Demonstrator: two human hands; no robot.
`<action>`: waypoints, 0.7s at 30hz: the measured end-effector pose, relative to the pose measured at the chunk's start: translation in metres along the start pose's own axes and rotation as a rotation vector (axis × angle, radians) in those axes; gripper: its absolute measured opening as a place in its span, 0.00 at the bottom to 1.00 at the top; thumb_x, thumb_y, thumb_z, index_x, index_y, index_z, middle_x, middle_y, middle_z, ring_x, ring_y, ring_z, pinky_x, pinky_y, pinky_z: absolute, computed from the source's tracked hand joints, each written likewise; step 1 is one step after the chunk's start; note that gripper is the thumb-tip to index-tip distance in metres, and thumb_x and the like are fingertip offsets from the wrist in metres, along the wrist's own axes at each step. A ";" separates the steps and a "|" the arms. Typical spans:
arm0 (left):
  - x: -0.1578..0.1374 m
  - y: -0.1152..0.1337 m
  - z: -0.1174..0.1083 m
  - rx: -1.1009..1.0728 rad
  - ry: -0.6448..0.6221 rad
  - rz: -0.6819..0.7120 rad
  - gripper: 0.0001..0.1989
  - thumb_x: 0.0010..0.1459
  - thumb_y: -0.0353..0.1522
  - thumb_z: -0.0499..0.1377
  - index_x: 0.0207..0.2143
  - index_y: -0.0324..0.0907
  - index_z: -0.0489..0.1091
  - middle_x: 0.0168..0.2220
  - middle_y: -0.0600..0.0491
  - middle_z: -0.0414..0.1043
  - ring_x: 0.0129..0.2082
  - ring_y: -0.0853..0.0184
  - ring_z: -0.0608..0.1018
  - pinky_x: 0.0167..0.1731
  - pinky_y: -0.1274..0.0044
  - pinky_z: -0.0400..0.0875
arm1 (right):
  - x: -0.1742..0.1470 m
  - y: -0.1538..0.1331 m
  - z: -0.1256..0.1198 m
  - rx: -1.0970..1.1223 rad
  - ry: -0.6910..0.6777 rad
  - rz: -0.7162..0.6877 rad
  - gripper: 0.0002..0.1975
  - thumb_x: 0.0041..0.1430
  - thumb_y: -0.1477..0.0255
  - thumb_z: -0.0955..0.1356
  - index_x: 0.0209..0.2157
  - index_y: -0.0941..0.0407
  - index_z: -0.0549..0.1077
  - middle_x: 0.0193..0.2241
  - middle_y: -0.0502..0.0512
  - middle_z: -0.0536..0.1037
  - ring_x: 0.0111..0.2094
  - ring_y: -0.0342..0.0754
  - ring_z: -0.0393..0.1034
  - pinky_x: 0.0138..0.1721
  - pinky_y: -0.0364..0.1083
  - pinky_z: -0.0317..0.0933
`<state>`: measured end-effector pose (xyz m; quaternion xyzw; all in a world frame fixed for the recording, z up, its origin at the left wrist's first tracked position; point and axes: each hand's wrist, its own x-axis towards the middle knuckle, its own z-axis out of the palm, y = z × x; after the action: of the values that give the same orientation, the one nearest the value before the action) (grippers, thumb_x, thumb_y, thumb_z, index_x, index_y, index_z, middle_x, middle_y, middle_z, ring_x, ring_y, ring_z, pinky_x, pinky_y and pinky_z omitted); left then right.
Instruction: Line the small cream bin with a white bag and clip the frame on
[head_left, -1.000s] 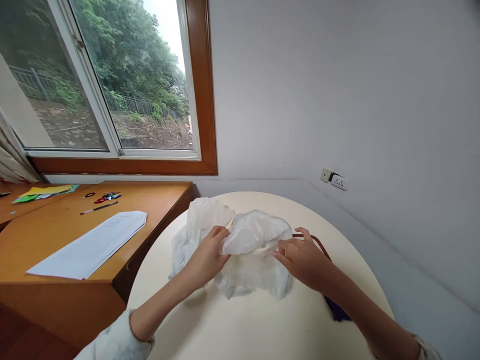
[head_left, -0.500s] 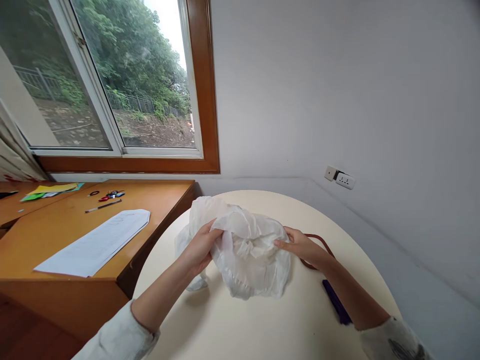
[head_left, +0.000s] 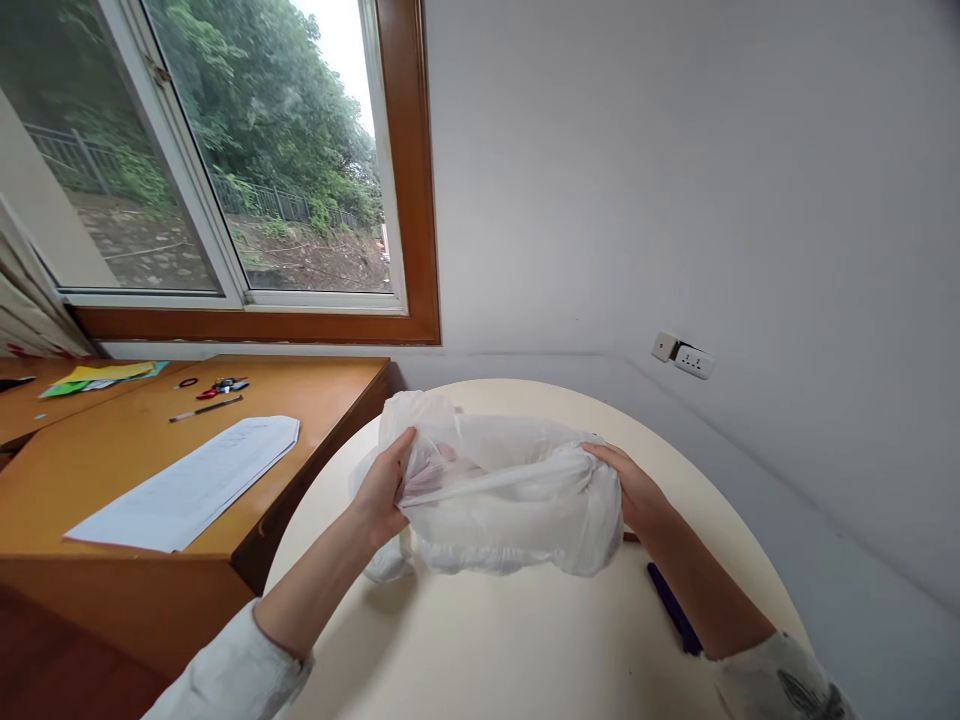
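Observation:
A thin, white, see-through piece of fabric (head_left: 510, 520), wrinkled and stretched sideways, hangs between my two hands over the round table. My left hand (head_left: 382, 490) grips its left end, and some of the fingers show pinkish through the thin layer. At the right end, my right hand (head_left: 626, 485) holds a bunched part of the edge. A fold runs across the middle between the hands. More white material (head_left: 386, 560) lies bunched on the table behind and below my left hand. I cannot tell what kind of article it is.
The cream round table (head_left: 510, 650) carries a dark purple item (head_left: 673, 608) by my right forearm. A brown strap (head_left: 632, 538) is mostly hidden behind my right hand. On the wooden desk (head_left: 330, 400) are papers (head_left: 187, 485), a pen (head_left: 206, 408) and scissors (head_left: 221, 388).
My hands have moved apart, the left slightly left and the right to the right. The crumpled fabric between them is now stretched wider, and it covers most of the brown strap.

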<state>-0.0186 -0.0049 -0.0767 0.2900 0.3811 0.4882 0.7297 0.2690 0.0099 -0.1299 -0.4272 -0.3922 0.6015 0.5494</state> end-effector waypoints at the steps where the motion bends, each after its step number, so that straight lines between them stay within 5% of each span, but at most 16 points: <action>1: 0.000 -0.001 -0.002 -0.036 -0.008 -0.017 0.17 0.57 0.39 0.52 0.35 0.35 0.71 0.20 0.51 0.71 0.19 0.67 0.73 0.24 0.77 0.67 | 0.001 0.001 0.000 0.013 -0.030 0.009 0.10 0.47 0.63 0.70 0.31 0.54 0.73 0.29 0.53 0.76 0.32 0.51 0.69 0.33 0.46 0.61; 10: 0.008 -0.012 -0.014 -0.283 -0.283 0.000 0.19 0.59 0.38 0.49 0.51 0.45 0.64 0.20 0.56 0.69 0.18 0.71 0.71 0.22 0.80 0.66 | 0.005 0.004 0.010 -0.032 0.029 0.010 0.16 0.45 0.61 0.70 0.36 0.53 0.73 0.26 0.51 0.77 0.30 0.50 0.70 0.33 0.46 0.60; 16: 0.028 -0.012 -0.006 -0.214 -0.191 -0.026 0.14 0.57 0.34 0.53 0.45 0.39 0.68 0.29 0.50 0.74 0.29 0.64 0.77 0.34 0.74 0.71 | 0.026 0.006 0.015 -0.031 0.037 0.005 0.17 0.46 0.57 0.67 0.34 0.55 0.74 0.22 0.50 0.76 0.30 0.50 0.70 0.33 0.46 0.60; 21: 0.054 -0.022 -0.006 -0.100 -0.007 -0.080 0.09 0.50 0.24 0.57 0.36 0.33 0.68 0.28 0.47 0.74 0.29 0.63 0.78 0.33 0.75 0.73 | 0.042 0.021 0.020 -0.001 -0.024 0.091 0.14 0.48 0.58 0.66 0.31 0.54 0.73 0.19 0.50 0.75 0.28 0.50 0.70 0.32 0.46 0.60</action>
<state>-0.0004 0.0380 -0.1128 0.2393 0.3649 0.4763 0.7634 0.2418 0.0496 -0.1467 -0.4374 -0.3793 0.6307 0.5166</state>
